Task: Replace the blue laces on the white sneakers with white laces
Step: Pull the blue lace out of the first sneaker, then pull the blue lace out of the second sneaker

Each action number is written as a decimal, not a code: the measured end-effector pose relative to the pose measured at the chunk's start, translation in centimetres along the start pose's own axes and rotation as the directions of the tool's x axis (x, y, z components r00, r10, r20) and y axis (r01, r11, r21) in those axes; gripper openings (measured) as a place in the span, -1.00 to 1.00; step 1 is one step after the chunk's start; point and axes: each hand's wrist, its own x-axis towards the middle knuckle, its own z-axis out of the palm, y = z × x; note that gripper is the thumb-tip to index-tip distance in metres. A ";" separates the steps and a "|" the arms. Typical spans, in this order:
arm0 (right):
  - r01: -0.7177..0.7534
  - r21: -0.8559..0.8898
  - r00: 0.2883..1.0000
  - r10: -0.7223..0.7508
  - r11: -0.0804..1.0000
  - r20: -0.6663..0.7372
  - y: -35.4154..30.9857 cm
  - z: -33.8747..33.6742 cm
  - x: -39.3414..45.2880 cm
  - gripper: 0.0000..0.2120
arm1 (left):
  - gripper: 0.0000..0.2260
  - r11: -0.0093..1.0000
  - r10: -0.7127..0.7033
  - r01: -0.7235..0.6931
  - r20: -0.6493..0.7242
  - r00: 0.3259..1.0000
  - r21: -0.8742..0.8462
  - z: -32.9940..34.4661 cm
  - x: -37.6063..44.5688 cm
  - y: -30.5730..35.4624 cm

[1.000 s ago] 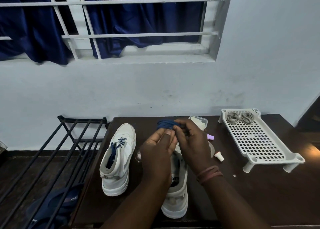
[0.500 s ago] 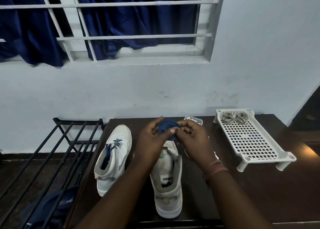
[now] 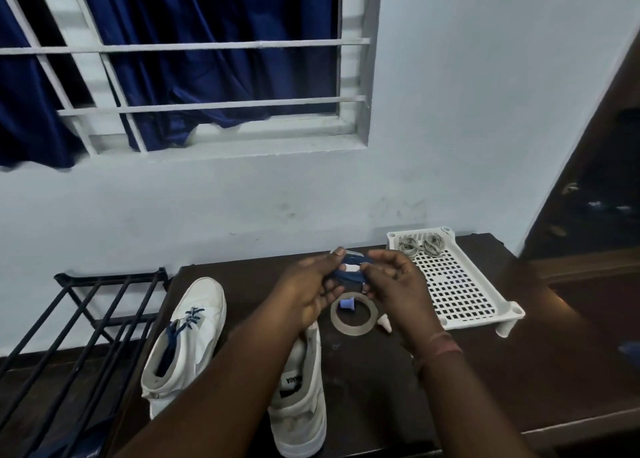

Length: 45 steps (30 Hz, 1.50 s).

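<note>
1. Dark wood surface (image 3: 502,381) against a pale wall; carries the shoes, tray and small items.
2. Black metal rack (image 3: 79,322) stands just left of the surface, bars running toward the camera.
3. White perforated tray (image 3: 457,284) on short legs at the right rear of the surface. Two coils of white laces (image 3: 420,244) lie at its far end, side by side.
4. Left sneaker (image 3: 187,340), white, toe pointing to the wall. Blue lace (image 3: 180,326) threaded in its eyelets, loose ends trailing into the opening.
5. Right sneaker (image 3: 301,392), white, beside the first and nearer the camera; tongue label showing; toe hidden behind the left forearm. No lace visible on the part that shows.
6. Left hand (image 3: 308,288) and right hand (image 3: 394,284) raised above the surface, close together, both pinching a bundled blue lace (image 3: 349,273) between fingertips. Bundle spans the gap between the hands, off the surface.
7. Right wrist wears reddish thread bands (image 3: 438,347).
8. Tape roll (image 3: 353,315), clear, lies flat below the hands, right of the right sneaker's toe end.
9. Small lilac cap (image 3: 347,304) sits inside the tape roll's ring.
10. Small white nozzle-like piece (image 3: 385,325) between tape roll and tray; partly hidden by the right hand, identity unclear.
</note>
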 end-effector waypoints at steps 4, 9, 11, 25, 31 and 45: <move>-0.084 0.041 0.993 0.087 0.996 -0.077 -0.3 -4.4 1.0 -0.89 | -0.87 0.955 -0.259 0.266 0.069 0.963 -0.129 4.2 2.5 -1.2; -0.176 -0.180 0.958 0.127 0.968 -0.256 0.5 -10.2 3.2 -0.95 | -0.86 0.956 -0.273 0.275 0.034 0.962 -0.107 10.0 5.4 -4.8; -0.186 -0.341 0.957 0.093 0.921 -0.273 0.7 -12.5 4.3 -0.98 | -0.86 0.971 -0.238 0.238 -0.012 0.971 0.021 11.7 6.2 -6.4; -0.180 -0.847 0.982 0.137 0.500 -0.127 2.9 -18.2 7.8 -0.92 | -0.82 0.370 0.175 -0.105 0.042 0.984 0.923 14.8 9.6 -10.5; -0.081 -0.962 0.987 0.154 0.262 -0.041 3.0 -18.3 8.1 -0.91 | -0.79 0.126 0.230 -0.141 0.110 0.967 0.982 15.4 10.2 -11.3; -0.077 -0.996 0.983 0.172 0.035 -0.070 2.8 -18.2 9.0 -0.86 | -0.83 -0.057 0.313 -0.236 0.242 0.918 0.970 15.3 10.6 -12.1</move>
